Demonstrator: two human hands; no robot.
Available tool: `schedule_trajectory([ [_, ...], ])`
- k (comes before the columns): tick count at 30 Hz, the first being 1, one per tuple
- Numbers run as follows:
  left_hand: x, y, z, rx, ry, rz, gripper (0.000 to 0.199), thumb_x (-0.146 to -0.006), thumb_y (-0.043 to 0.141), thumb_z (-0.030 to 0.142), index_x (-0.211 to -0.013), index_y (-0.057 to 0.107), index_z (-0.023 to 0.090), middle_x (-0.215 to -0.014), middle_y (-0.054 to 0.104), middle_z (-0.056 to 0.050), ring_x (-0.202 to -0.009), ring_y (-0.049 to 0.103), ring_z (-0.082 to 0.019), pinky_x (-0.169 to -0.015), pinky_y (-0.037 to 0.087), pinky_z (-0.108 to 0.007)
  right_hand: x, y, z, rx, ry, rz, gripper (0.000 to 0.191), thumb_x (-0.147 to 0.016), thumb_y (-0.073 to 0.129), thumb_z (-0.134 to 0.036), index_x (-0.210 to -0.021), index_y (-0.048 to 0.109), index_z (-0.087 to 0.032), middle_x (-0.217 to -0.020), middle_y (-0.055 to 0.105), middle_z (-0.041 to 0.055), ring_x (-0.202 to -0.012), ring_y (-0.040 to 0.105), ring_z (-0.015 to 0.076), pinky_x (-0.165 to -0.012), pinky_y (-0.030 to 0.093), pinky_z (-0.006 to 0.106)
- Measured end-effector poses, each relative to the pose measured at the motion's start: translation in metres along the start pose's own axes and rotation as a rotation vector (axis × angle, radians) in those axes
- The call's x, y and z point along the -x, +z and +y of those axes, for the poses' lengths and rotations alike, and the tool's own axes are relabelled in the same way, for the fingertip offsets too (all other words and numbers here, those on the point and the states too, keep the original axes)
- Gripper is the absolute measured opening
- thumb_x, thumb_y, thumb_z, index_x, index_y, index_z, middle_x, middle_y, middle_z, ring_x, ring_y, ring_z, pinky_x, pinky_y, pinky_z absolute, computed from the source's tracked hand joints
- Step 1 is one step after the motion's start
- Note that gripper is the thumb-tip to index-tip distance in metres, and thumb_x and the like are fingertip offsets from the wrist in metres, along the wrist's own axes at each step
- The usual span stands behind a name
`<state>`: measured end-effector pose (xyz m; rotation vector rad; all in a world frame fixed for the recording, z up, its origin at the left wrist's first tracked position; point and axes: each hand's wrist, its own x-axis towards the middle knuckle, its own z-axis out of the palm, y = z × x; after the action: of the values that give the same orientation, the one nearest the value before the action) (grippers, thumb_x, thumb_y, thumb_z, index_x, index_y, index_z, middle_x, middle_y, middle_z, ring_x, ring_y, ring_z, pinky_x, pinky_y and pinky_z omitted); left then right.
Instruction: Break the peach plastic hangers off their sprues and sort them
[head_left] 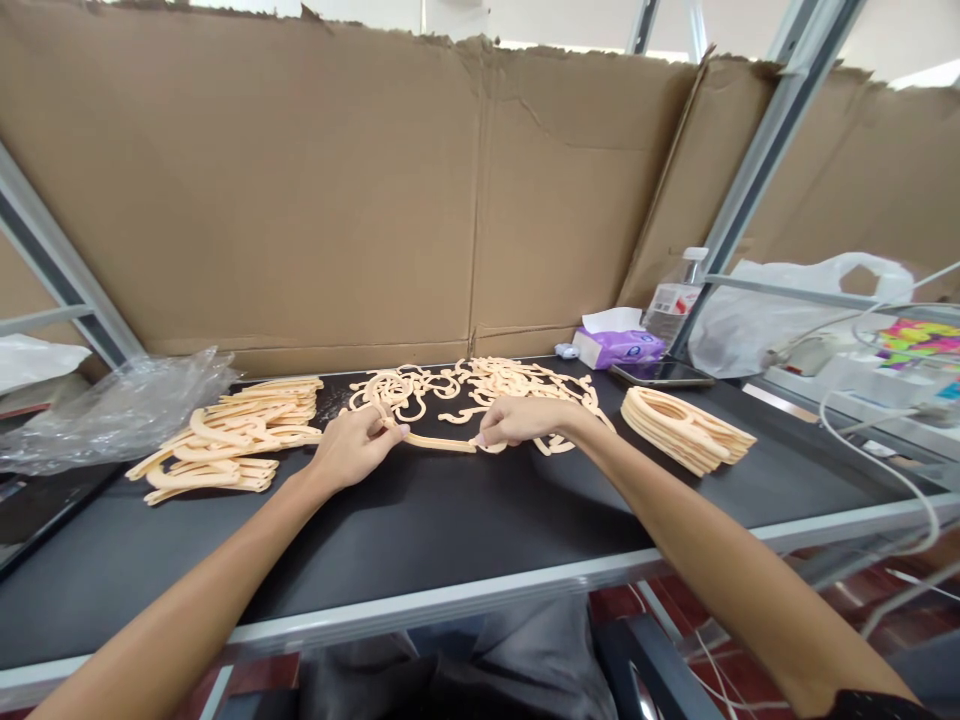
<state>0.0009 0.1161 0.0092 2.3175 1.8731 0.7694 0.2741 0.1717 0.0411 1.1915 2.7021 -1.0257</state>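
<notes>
Between my hands, above the black table, a curved beige plastic piece (439, 443) stretches sideways. My left hand (356, 447) pinches its left part between thumb and fingers. My right hand (517, 420) is closed at the right end, on a small curved beige part (491, 448). Behind my hands lie a loose pile of beige hook-shaped parts (405, 385) and a second such pile (517, 380). Flat beige arms (247, 420) are heaped on the left. A neat stack of beige hanger-like pieces (682, 425) stands to the right.
Clear plastic bags (120, 405) lie at the far left. At the back right are a purple tissue pack (619, 348), a phone (660, 374), a bottle (673, 300) and a white bag (750, 320). White cables (885, 470) hang by the right edge. Cardboard (300, 190) walls the back.
</notes>
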Motion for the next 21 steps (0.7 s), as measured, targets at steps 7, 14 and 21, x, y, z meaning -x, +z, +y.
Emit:
schedule_trajectory([
  [7, 0.0, 0.001, -0.002, 0.019, 0.005, 0.004, 0.041, -0.082, 0.047, 0.059, -0.065, 0.049, 0.021, -0.055, 0.047, 0.003, -0.056, 0.047, -0.016, -0.058, 0.03, -0.029, 0.0, -0.001, 0.002, -0.001, -0.011, -0.007, 0.028, -0.073, 0.052, -0.041, -0.057, 0.049, -0.018, -0.053, 0.037, -0.0042, -0.054, 0.034, 0.01, -0.053, 0.025, 0.027],
  [14, 0.0, 0.001, -0.002, 0.048, 0.02, 0.004, 0.038, -0.082, 0.049, 0.055, -0.065, 0.05, 0.021, -0.054, 0.045, 0.004, -0.055, 0.045, -0.016, -0.058, 0.03, -0.029, 0.003, 0.004, -0.004, 0.123, -0.014, 0.064, 0.022, -0.077, 0.052, -0.033, -0.067, 0.061, -0.016, -0.065, 0.054, -0.001, -0.06, 0.043, 0.0117, -0.059, 0.031, 0.026],
  [21, 0.0, 0.002, -0.005, 0.093, 0.0, 0.029, 0.039, -0.081, 0.049, 0.056, -0.064, 0.048, 0.021, -0.056, 0.043, 0.004, -0.055, 0.041, -0.015, -0.057, 0.029, -0.028, 0.01, 0.011, -0.014, 0.298, -0.005, 0.131, 0.024, -0.085, 0.052, -0.034, -0.072, 0.066, -0.019, -0.069, 0.06, 0.0011, -0.064, 0.049, 0.0139, -0.063, 0.03, 0.026],
])
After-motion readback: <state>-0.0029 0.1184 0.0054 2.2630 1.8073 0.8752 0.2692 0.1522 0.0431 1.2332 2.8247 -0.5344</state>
